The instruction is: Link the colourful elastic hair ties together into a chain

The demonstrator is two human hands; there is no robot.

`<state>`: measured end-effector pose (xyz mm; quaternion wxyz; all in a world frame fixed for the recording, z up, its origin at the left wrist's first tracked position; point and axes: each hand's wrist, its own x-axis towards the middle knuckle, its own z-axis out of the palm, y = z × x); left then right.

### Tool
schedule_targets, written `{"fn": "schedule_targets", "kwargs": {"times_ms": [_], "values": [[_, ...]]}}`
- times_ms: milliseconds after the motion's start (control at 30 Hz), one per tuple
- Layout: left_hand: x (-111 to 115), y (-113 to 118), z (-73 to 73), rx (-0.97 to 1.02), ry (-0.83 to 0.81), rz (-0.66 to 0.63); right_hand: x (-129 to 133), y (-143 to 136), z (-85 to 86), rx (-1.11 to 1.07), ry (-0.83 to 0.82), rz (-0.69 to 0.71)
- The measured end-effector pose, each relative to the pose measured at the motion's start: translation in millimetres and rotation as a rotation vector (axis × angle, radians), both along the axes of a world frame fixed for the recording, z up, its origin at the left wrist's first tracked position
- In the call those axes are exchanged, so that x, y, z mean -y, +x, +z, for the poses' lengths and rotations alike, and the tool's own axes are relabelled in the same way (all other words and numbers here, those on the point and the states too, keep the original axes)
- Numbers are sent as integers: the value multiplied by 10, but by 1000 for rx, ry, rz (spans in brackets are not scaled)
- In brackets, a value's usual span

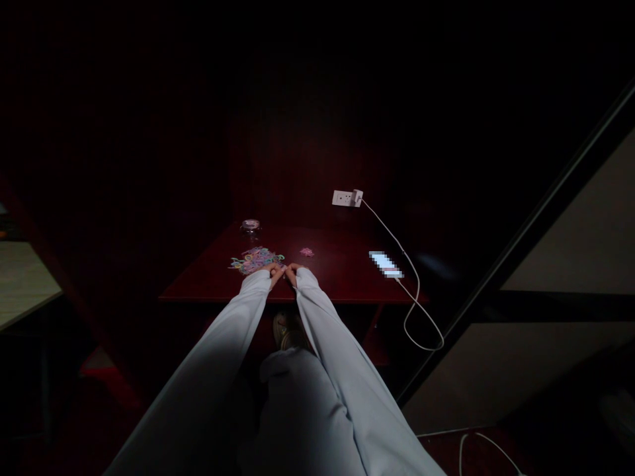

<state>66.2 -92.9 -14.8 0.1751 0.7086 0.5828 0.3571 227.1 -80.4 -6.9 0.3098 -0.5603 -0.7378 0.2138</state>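
My left hand and my right hand meet at the front of the dark red table, fingertips pinched close together. Whatever lies between the fingers, if anything, is too small to tell. Just beyond my left hand spreads a loose pile of thin pastel bands, pink, blue, green and yellow, perhaps small hair elastics. A smaller cluster of pink bands lies apart, a little past my right hand.
Behind the pile stands a small clear jar with a light lid. On the right lies a phone, its white cable hanging over the table edge and running to a plug in the wall socket. Dark walls surround the table.
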Motion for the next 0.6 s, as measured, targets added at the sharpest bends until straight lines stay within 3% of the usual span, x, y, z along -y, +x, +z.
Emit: {"fn": "schedule_targets", "kwargs": {"times_ms": [600], "values": [[-41, -8, -60, 37, 52, -12, 27, -4, 25, -6, 7, -11]]}}
